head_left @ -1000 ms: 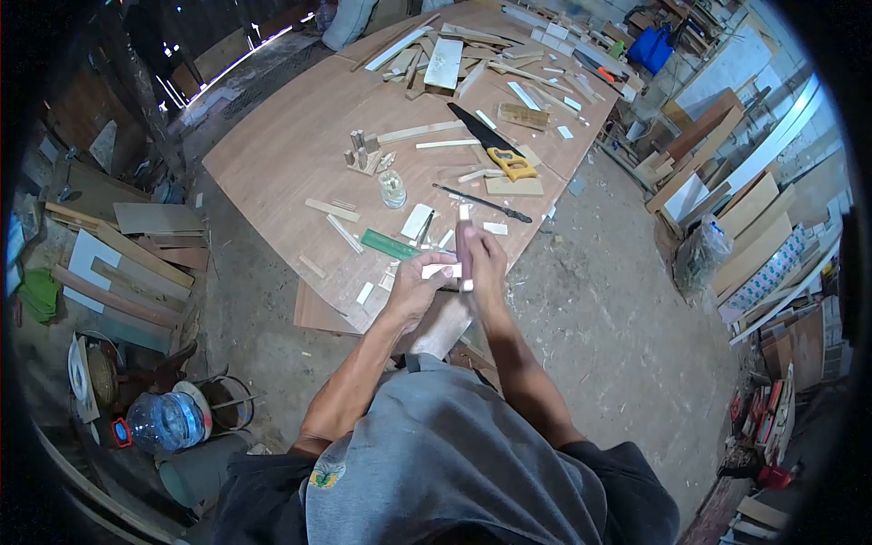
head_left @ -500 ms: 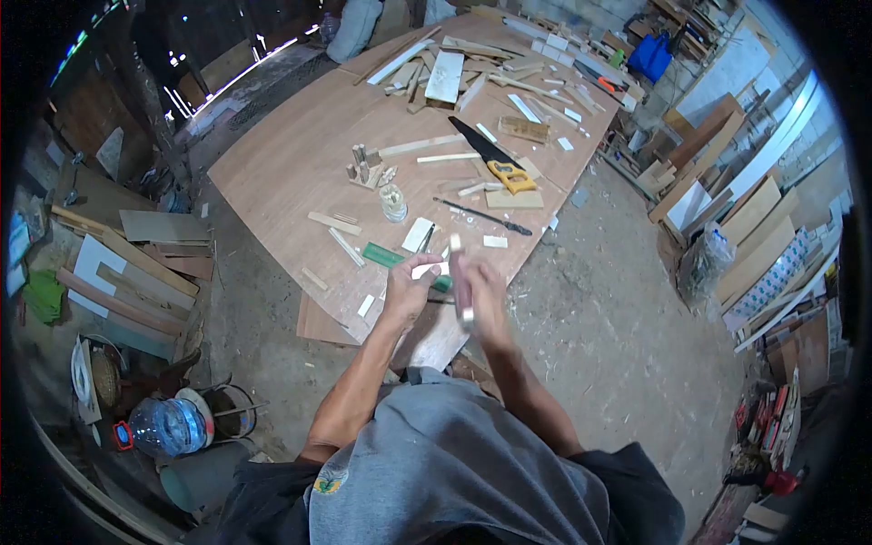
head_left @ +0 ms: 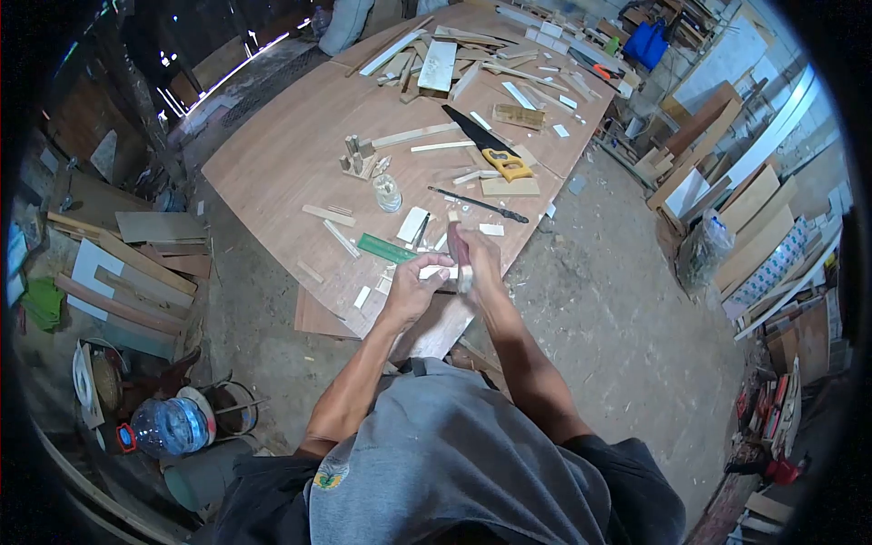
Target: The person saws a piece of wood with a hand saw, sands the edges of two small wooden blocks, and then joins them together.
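My left hand (head_left: 411,292) is closed, its thumb and fingers pinching a small pale wooden piece (head_left: 439,272) above the near corner of the table. My right hand (head_left: 483,258) grips a reddish-brown sanding block (head_left: 455,238) with pale ends, which looks like sandpaper wrapped round a wood stick. The block stands crosswise against the right end of the pale piece; whether they touch is hard to make out. Just beyond my left hand lies a green strip (head_left: 385,248). A white rectangular piece (head_left: 414,223) with a dark, thin tool (head_left: 423,231) lies behind it.
Farther up the plywood table (head_left: 272,163) are a glass jar (head_left: 387,194), a yellow-handled handsaw (head_left: 505,163), a long dark file (head_left: 477,204) and a wooden peg stand (head_left: 358,160). Scrap wood (head_left: 438,68) is heaped at the far end. Boards (head_left: 767,236) lean along the right wall.
My right hand has moved the sanding block away from my body, along the end of the pale piece. My left hand stays nearly in place. The view has shifted slightly.
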Tool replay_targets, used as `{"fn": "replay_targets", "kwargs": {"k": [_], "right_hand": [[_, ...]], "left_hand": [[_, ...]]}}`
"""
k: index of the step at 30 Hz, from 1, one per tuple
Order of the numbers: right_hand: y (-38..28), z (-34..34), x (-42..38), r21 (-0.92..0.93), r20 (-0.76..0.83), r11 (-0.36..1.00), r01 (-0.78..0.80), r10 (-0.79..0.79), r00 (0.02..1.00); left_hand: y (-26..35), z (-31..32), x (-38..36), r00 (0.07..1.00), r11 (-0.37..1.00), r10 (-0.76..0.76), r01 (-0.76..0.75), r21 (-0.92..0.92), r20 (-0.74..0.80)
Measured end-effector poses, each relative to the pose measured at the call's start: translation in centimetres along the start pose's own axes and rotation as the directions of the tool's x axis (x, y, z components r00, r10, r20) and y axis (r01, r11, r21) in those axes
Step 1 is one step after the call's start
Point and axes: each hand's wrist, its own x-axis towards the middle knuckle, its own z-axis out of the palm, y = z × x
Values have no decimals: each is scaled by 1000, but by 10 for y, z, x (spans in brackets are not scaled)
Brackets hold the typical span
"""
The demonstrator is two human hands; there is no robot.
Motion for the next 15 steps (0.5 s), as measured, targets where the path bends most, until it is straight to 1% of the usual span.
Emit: {"fn": "replay_targets", "kwargs": {"k": [2,3,4,5,6,7,8,10,11,12,13,14,15], "right_hand": [[5,0,12,-10,-92,999,45,-46,995],[-6,1,2,92,-89,996,-1,9,996],[-4,1,-2,86,-80,996,3,4,997],[1,0,-11,138,-68,989,50,-41,997],[5,-1,-19,192,-60,977,94,-84,995],[9,3,-23,-9,-89,984,177,-177,980],[9,4,-23,-9,-89,984,177,-177,980],[-8,13,-29,-77,-24,964,254,-256,966],[-7,11,-25,-100,12,959,266,-266,964],[-13,14,-27,-99,11,959,267,-267,964],[-24,20,-33,-171,30,927,335,-335,942],[-28,22,-37,-243,57,884,398,-397,916],[-20,18,-41,-247,63,885,395,-392,918]], "left_hand": [[3,2,0,992,975,-116,103,-195,-54],[5,2,3,993,977,-106,93,-194,-56],[5,2,5,987,932,-129,88,-353,-96],[4,3,3,977,859,-166,78,-506,-132],[3,6,0,975,856,-169,74,-512,-141],[2,8,0,971,897,-177,93,-432,-159],[2,10,0,967,930,-186,117,-347,-175],[6,10,-4,962,935,-207,141,-325,-179],[5,6,-6,959,950,-227,180,-253,-170],[3,4,-6,955,959,-246,217,-180,-162],[0,5,-4,955,959,-248,218,-181,-161],[-3,7,-1,959,953,-227,184,-240,-168],[-5,8,0,962,942,-208,147,-300,-179]]}}
